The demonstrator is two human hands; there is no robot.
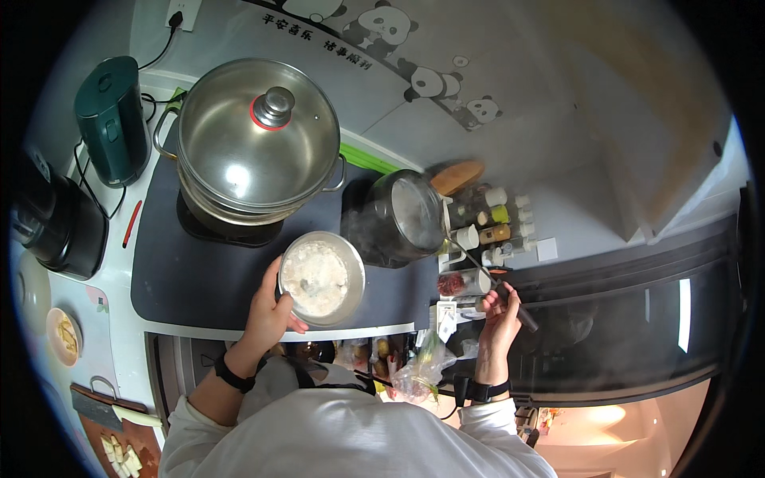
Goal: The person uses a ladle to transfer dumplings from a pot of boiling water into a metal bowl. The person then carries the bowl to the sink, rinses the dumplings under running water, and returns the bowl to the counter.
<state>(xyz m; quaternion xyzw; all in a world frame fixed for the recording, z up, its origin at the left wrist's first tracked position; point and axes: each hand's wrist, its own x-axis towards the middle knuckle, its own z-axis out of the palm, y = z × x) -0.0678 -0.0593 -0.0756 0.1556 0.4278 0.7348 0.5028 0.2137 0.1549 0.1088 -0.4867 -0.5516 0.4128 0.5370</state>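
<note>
My left hand (271, 303) grips the rim of a round metal bowl (358, 275), thumb over the edge. White, lumpy, floury-looking contents (315, 277) lie in it. My right hand (501, 317) is closed around the dark handle of a long-handled utensil (470, 256) with a thin metal shaft. That shaft slants toward a dark steaming pot (385, 231), where cloudy pale liquid shows. The utensil's head cannot be made out. The bowl is held just in front of the pot, to its left, above the dark mat (207, 295).
A large lidded steel steamer pot (239, 151) stands at the back left, beside a green kettle (111, 119) and black appliance (72, 223). Spice jars (498, 227) line the right side. A cleaver (100, 408), cutting board (143, 438) and small bowl (62, 336) are at lower left.
</note>
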